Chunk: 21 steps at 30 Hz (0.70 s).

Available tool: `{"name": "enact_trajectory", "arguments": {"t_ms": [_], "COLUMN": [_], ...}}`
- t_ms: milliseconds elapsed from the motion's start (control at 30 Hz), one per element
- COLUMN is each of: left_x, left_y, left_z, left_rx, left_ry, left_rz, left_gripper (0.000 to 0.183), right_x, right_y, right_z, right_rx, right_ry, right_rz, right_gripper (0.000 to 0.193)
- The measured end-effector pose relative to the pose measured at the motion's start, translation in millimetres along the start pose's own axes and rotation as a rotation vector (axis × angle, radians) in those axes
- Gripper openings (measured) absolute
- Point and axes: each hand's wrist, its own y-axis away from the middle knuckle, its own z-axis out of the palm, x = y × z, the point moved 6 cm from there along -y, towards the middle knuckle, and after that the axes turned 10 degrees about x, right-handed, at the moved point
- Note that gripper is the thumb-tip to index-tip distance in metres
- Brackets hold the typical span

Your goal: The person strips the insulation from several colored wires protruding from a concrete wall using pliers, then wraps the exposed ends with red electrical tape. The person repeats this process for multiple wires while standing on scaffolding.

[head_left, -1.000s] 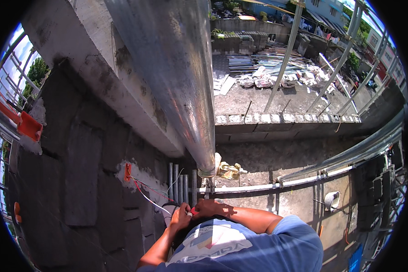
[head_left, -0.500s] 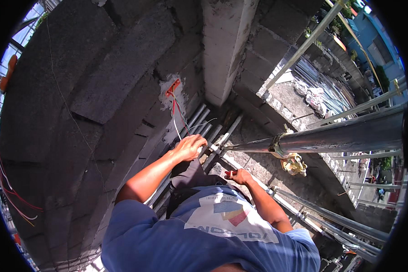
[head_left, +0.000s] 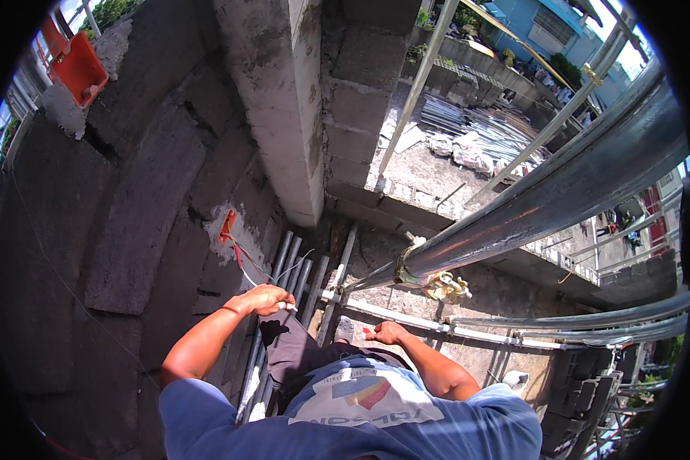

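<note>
My left hand is closed around a thin white wire whose end sticks out past my fingers. Red and white wires run from it up to a small orange wall box set in a patch of fresh mortar in the grey block wall. My right hand rests with fingers spread on my dark trouser leg, close to a white horizontal pipe. My blue shirt fills the lower middle.
A thick steel scaffold tube crosses from the right to a clamp with a yellowish rag. Several thin pipes run beneath my legs. A concrete column rises ahead. A larger orange box sits upper left. A yard with stacked material lies far below.
A second ago both hands were together in front of me. Now they are apart: the left holds the wire near the wall box, and the right has dropped onto my leg. My view has swung.
</note>
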Motion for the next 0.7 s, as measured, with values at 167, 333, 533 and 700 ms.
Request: {"name": "enact_trajectory", "arguments": {"t_ms": [167, 333, 533, 700], "left_x": [47, 56, 62, 60], "left_y": [-29, -22, -7, 1], "left_z": [-55, -91, -83, -71], "left_rx": [0.635, 1.057, 1.074, 1.031], "left_ry": [0.020, 0.225, 0.188, 0.087], "left_rz": [-0.020, -0.202, -0.200, -0.189], "left_gripper": [0.021, 0.016, 0.014, 0.023], "right_x": [-94, -168, -226, -259], "right_y": [23, 29, 28, 9], "right_z": [-46, -96, -160, -161], "right_rx": [0.159, 0.131, 0.443, 0.319], "right_ry": [-0.382, -0.748, -0.634, -0.698], "right_rz": [-0.287, -0.187, -0.373, -0.513], "right_gripper": [0.067, 0.046, 0.051, 0.054]}}
